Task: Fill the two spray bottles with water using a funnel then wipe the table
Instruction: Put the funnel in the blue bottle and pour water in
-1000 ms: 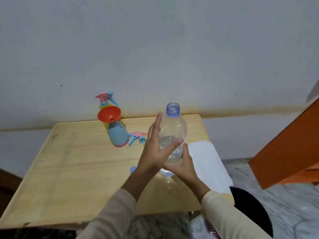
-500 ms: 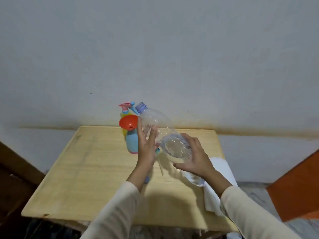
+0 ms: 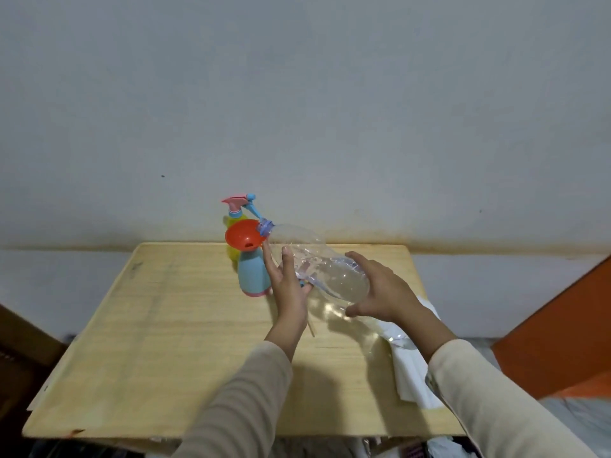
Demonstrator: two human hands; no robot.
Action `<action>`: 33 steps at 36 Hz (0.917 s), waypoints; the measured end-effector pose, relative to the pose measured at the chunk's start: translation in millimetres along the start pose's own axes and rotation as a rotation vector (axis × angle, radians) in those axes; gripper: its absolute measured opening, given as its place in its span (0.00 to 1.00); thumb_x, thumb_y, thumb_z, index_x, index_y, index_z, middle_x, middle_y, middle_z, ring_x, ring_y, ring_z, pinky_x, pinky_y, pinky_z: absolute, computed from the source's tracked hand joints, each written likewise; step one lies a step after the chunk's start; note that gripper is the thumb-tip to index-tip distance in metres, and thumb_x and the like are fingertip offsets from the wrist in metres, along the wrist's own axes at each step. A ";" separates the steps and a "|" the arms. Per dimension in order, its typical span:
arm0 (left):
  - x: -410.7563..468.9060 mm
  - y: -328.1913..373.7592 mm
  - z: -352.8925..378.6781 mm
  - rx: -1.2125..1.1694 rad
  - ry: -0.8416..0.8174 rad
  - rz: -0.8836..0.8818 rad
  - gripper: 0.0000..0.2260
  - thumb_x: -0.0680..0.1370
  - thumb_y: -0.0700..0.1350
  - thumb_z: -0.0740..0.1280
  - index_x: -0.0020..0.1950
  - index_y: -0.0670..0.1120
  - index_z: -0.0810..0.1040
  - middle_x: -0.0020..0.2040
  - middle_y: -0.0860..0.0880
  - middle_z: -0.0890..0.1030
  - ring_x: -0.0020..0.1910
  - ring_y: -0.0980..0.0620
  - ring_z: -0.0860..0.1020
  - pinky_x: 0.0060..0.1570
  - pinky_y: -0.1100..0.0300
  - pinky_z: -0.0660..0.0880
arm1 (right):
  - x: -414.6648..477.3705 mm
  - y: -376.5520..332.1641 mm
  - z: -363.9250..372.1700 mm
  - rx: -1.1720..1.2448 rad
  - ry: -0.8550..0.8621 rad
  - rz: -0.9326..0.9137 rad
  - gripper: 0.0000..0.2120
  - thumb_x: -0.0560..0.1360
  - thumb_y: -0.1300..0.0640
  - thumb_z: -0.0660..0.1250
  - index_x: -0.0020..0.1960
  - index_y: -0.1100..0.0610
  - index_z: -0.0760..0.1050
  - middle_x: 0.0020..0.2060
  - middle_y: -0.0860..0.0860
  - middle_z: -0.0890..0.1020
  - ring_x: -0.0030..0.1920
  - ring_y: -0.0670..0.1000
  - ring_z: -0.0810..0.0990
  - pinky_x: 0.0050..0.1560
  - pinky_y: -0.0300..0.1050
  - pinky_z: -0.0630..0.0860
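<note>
Both hands are holding the water bottle (image 3: 325, 271), its long axis tilting left, mouth at the funnel (image 3: 243, 238) rim. The left hand (image 3: 287, 285) fingers are supporting it near the neck; the right hand (image 3: 380, 289) is grasping the base.

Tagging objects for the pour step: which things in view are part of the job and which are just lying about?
In use: clear water bottle, left hand, right hand, orange funnel, blue spray bottle, yellow spray bottle, white cloth, table.

Lying about: orange panel.

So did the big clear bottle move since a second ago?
Yes. The clear bottle stood upright near the cloth; now both hands tip it sideways, its mouth at the red funnel on the blue spray bottle.
</note>
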State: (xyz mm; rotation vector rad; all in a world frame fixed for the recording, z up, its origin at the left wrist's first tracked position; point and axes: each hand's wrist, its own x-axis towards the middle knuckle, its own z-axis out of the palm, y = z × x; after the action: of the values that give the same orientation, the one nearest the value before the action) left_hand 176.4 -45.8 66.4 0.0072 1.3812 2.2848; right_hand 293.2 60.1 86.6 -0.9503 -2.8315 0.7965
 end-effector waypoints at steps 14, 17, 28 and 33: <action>6.7 -1.0 4.2 -0.080 0.003 -0.060 0.23 0.80 0.55 0.60 0.73 0.65 0.56 0.72 0.54 0.65 0.62 0.50 0.75 0.59 0.41 0.72 | 7.6 -14.2 -18.2 -0.119 -0.069 0.063 0.49 0.58 0.47 0.76 0.72 0.39 0.53 0.62 0.47 0.72 0.63 0.52 0.71 0.57 0.51 0.73; 7.5 -0.2 5.3 -0.088 0.018 -0.060 0.23 0.80 0.55 0.60 0.73 0.65 0.57 0.72 0.54 0.65 0.64 0.51 0.74 0.58 0.43 0.72 | 9.0 -17.3 -22.4 -0.145 -0.077 0.065 0.50 0.58 0.47 0.77 0.73 0.39 0.53 0.62 0.47 0.72 0.63 0.52 0.71 0.57 0.50 0.73; 10.6 -1.1 11.1 -0.121 0.011 -0.078 0.22 0.80 0.55 0.59 0.73 0.65 0.56 0.66 0.56 0.69 0.43 0.58 0.83 0.56 0.45 0.72 | 12.7 -25.4 -35.7 -0.230 -0.072 0.067 0.49 0.58 0.48 0.76 0.72 0.38 0.54 0.61 0.48 0.73 0.61 0.53 0.73 0.53 0.48 0.72; 12.4 -3.9 10.0 -0.159 0.029 -0.141 0.23 0.79 0.58 0.61 0.71 0.68 0.57 0.73 0.51 0.65 0.65 0.43 0.74 0.59 0.40 0.72 | 12.3 -28.1 -39.3 -0.259 -0.066 0.058 0.48 0.57 0.48 0.76 0.71 0.38 0.55 0.60 0.48 0.74 0.61 0.54 0.73 0.51 0.48 0.72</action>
State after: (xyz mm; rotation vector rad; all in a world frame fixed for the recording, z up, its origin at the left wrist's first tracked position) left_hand 169.2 -31.2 65.2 -0.1696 1.1713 2.2771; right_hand 275.8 66.0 132.9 -1.0583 -3.0313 0.4806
